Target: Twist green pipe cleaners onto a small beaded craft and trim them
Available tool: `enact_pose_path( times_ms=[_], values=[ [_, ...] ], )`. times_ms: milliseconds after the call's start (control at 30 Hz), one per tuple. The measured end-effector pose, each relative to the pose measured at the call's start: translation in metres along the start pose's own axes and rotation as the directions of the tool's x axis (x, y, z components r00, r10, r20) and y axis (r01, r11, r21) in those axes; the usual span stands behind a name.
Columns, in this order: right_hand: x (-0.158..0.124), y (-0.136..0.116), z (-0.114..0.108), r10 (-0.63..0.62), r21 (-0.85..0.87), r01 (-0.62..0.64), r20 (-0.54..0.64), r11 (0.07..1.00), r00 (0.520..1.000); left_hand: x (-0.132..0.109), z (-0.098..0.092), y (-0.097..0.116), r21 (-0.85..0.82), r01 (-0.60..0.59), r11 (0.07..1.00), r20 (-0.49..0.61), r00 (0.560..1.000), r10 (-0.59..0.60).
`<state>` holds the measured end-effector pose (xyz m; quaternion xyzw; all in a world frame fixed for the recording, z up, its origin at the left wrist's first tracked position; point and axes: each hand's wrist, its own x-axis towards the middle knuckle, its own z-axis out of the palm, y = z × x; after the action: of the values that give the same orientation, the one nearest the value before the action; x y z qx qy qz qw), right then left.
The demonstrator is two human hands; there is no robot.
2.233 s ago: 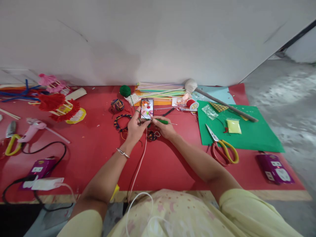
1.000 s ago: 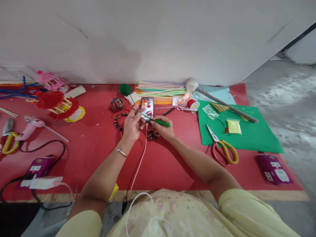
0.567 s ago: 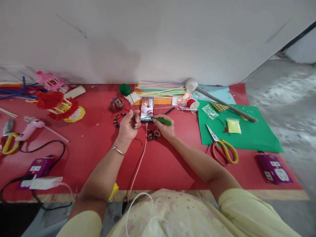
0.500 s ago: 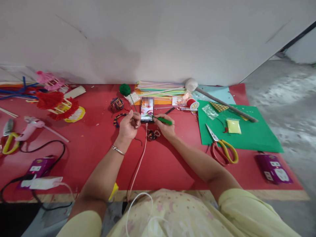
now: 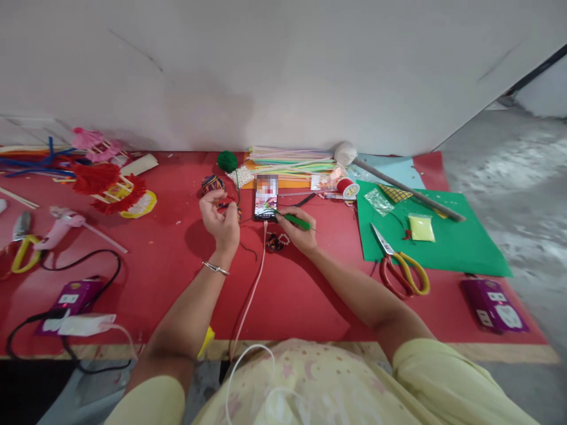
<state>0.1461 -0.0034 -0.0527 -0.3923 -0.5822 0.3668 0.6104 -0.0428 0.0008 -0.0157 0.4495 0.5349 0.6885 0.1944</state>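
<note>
My left hand (image 5: 220, 219) is raised over the red mat (image 5: 177, 277), its fingers pinched on a thin green yarn strand that runs up to the green yarn ball (image 5: 227, 160). My right hand (image 5: 297, 229) grips a green-handled crochet hook (image 5: 295, 221) just right of a phone (image 5: 266, 197) lying on the mat with its cable (image 5: 250, 295) trailing toward me. A small dark beaded piece (image 5: 277, 241) lies below the phone. A multicoloured yarn ball (image 5: 212, 184) sits just beyond my left hand.
Red-and-yellow scissors (image 5: 401, 268) lie on the edge of a green sheet (image 5: 443, 242) at right. A stack of coloured straws (image 5: 290, 160) lies at the back wall. A pink glue gun (image 5: 59, 227) and purple power strips (image 5: 68, 298) (image 5: 494, 304) sit at the sides.
My left hand has moved left, away from the phone, drawing the green yarn with it. My right hand with the hook has stayed in place.
</note>
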Motion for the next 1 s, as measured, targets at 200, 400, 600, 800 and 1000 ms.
enact_pose_path(
  times_ms=[200, 400, 600, 800, 1000],
  values=[
    [-0.003, -0.010, -0.003, -0.167, -0.059, 0.177, 0.136, 0.983, 0.976, -0.017, 0.009, 0.006, -0.253, 0.396, 0.883, 0.521, 0.825, -0.221],
    [-0.002, -0.004, -0.002, -0.149, -0.060, 0.152, 0.054, 0.987, 0.987, -0.013, 0.004, 0.002, 0.016, 0.307, 0.951, 0.585, 0.769, -0.258],
    [-0.002, -0.001, -0.001, -0.126, -0.090, 0.128, 0.030, 0.988, 0.992, -0.019, 0.010, -0.003, 0.132, 0.357, 0.925, 0.471, 0.798, -0.376],
    [0.001, -0.005, -0.002, -0.132, -0.121, 0.140, 0.069, 0.983, 0.989, -0.025, 0.019, -0.003, -0.124, 0.714, 0.689, 0.483, 0.651, -0.586],
    [-0.001, -0.008, -0.003, -0.175, -0.147, 0.207, 0.202, 0.967, 0.964, -0.020, 0.017, 0.008, -0.242, 0.796, 0.554, 0.511, 0.590, -0.625]
  ],
)
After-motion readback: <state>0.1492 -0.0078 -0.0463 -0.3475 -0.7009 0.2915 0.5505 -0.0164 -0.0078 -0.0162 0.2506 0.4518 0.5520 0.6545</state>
